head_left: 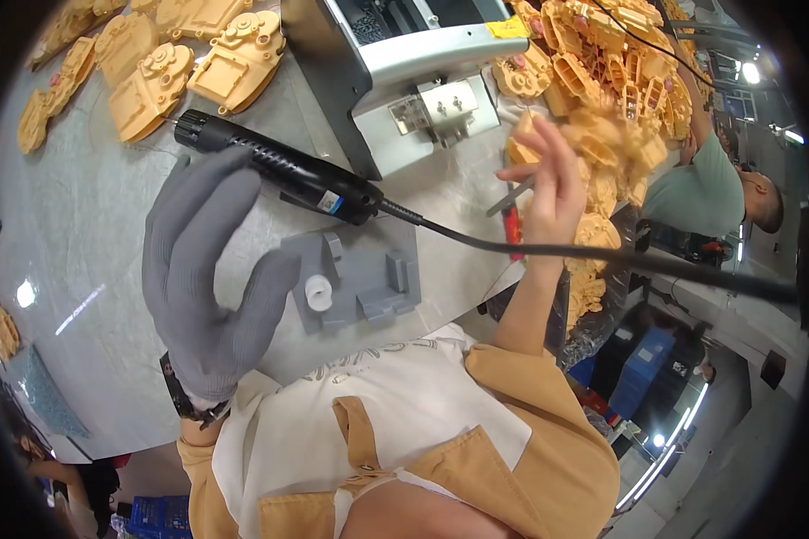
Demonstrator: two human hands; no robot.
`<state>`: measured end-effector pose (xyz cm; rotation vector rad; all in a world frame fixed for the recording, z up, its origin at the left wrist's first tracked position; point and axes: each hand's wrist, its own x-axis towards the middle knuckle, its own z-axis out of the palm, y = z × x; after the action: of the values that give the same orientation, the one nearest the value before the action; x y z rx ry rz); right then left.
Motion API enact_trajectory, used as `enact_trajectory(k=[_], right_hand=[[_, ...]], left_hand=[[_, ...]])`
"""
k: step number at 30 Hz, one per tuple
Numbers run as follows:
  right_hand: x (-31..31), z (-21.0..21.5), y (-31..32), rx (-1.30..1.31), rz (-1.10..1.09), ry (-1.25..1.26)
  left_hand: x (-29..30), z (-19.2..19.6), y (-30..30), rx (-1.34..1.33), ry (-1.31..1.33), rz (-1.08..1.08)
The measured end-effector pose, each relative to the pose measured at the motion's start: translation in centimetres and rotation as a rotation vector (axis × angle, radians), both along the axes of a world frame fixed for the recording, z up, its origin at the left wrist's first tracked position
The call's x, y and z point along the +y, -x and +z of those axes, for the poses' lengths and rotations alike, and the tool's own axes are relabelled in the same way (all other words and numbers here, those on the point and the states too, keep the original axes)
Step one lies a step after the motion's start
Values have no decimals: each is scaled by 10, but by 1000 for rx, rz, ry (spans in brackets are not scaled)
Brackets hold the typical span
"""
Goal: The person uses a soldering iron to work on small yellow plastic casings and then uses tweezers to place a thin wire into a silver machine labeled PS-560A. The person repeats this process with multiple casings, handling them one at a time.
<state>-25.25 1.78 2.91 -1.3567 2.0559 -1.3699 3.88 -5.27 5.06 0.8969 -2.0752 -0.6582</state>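
Grey worktable (90, 225), taken as the landmark. Left hand (208, 278), in a grey knit glove, is raised above the middle of the table, fingers spread apart and slightly curled, clamped on nothing; a dark strap shows at its wrist. Black corded rotary hand tool (274, 166) lies on the table just beyond the gloved fingertips, its body slanting across the table's middle; whether the fingertips touch it cannot be told. Its black cable (548, 250) runs off the table's right edge. Grey moulded fixture block (360, 274) with a small white cylinder (319, 294) set in it rests on the table's near part, just beside the gloved thumb. Right hand (548, 184), bare, is lifted over the table's right part, fingers loosely parted; a thin grey blade-like tool with a red handle (511, 220) sits at the palm, and the exact grip is hard to read. A tan moulded plastic part (535, 135) sits at its fingertips, with a heap of like parts (602, 72) on the table's far right. More tan housings (153, 72) lie spread on the table's far left. A grey machine (395, 54) stands at the table's far middle. Another person in a green shirt (706, 193) is beyond the table's right edge.
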Motion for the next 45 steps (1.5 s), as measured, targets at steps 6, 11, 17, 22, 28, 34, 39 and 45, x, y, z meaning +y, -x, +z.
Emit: enact_trajectory(k=[6,11,17,22,28,34,39,45], right_hand=[[14,-20,-2,-42,-9,-49],[9,-29,-1,136,109,-263],[24,-6,-4,281,41,-186],[39,20,-24,-106,542,-487],[25,-37,-60,-344,481,-198],[19,-34,-71,-499,328,-222],[35,16,-79,-348,396,248],[21,56,-82,-350,412,604]], left_hand=[[-12,-2,24,74,84,40],[-48,-9,68,-72,316,253],[-63,-14,87,-15,161,174],[-70,-14,86,25,68,103],[-71,-14,74,21,80,115],[-31,-10,-5,-344,114,32],[-15,-25,-17,-427,144,15],[-26,-46,-1,-152,244,45]])
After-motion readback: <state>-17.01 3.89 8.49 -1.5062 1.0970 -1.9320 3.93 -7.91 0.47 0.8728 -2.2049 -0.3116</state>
